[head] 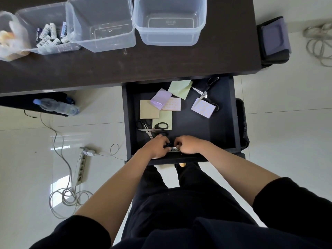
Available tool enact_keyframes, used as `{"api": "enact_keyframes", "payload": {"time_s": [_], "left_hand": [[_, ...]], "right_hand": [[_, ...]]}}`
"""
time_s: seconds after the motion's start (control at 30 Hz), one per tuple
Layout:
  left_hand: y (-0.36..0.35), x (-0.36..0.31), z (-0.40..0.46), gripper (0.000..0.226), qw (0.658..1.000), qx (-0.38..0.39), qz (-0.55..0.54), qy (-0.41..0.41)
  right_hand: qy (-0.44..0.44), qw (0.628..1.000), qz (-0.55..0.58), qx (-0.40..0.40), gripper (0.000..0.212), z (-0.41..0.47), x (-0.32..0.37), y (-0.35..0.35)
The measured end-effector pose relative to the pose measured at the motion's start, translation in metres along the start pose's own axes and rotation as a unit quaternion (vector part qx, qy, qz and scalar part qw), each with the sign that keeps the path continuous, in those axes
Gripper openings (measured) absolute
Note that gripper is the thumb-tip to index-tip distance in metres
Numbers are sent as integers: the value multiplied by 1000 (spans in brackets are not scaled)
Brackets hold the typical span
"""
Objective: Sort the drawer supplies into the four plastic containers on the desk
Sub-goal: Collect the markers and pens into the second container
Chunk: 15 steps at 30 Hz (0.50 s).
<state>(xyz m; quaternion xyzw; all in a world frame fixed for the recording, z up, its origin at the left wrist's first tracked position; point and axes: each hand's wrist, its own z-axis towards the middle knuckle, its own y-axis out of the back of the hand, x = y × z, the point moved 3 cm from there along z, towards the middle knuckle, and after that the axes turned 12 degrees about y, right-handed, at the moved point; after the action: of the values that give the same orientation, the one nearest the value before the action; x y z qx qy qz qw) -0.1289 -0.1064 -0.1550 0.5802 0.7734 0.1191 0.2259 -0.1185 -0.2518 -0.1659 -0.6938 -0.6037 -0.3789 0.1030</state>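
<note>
The dark drawer (pixel 222 123) is pulled out under the desk. At its near edge my left hand (pixel 158 146) and my right hand (pixel 188 145) both curl round batteries (pixel 173 149) lying between them. Sticky-note pads (pixel 161 98) in purple, green, tan and pink lie further back. One pair of scissors (pixel 152 129) sits beside my left hand, another pair (pixel 204 93) at the back right. On the desk stand four clear containers: one with batteries (pixel 52 35), two without contents (pixel 100 24) (pixel 169 20), and one at the far left (pixel 10 38) with pale items.
The dark desk top (pixel 125 63) spans the upper frame. A water bottle (pixel 55 106) lies on a low shelf at left. A power strip (pixel 81 165) and cables lie on the tiled floor. A black bag (pixel 274 40) sits right of the desk.
</note>
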Motion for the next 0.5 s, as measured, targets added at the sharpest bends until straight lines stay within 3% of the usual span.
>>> {"api": "enact_keyframes", "payload": {"time_s": [0.2, 0.5], "left_hand": [[-2, -4, 3, 34, 999, 26, 40, -12], [0, -1, -1, 22, 999, 43, -7, -10]], "right_hand": [[-6, 997, -64, 51, 23, 6, 5, -7], [27, 999, 23, 38, 15, -9, 3, -3]]}}
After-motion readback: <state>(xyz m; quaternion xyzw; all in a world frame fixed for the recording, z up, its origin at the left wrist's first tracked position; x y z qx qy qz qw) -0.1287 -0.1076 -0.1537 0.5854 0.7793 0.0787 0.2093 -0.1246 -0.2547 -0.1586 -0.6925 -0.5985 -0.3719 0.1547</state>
